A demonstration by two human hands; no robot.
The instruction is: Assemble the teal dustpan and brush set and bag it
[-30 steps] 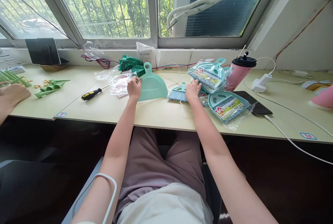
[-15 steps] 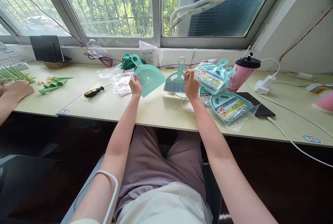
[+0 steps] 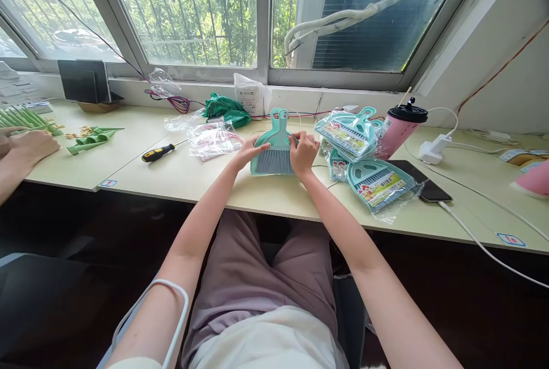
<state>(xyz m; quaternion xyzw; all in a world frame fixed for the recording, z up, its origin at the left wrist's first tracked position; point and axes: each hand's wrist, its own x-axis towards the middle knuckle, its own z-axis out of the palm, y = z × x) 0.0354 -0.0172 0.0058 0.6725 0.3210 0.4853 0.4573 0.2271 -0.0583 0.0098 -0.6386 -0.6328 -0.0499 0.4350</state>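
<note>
A small teal dustpan (image 3: pixel 262 143) lies on the pale desk (image 3: pixel 266 194) in front of me, with a teal hand brush (image 3: pixel 277 158) nested inside it. My left hand (image 3: pixel 245 151) grips the dustpan's left edge. My right hand (image 3: pixel 302 153) holds the brush at the right side, fingers curled over it. Both handles point toward the window.
Packaged dustpan sets (image 3: pixel 369 177) are piled right of my hands, beside a pink cup (image 3: pixel 401 124), a phone (image 3: pixel 422 186) and white cables (image 3: pixel 480 243). Clear bags (image 3: pixel 212 140) and a screwdriver (image 3: pixel 158 153) lie left. Another person's hand (image 3: pixel 32 146) rests by green leaves (image 3: pixel 92 139).
I lifted the dustpan and brush off the desk, brought them together, and now the brush sits inside the dustpan, lowered onto the desk between my hands.
</note>
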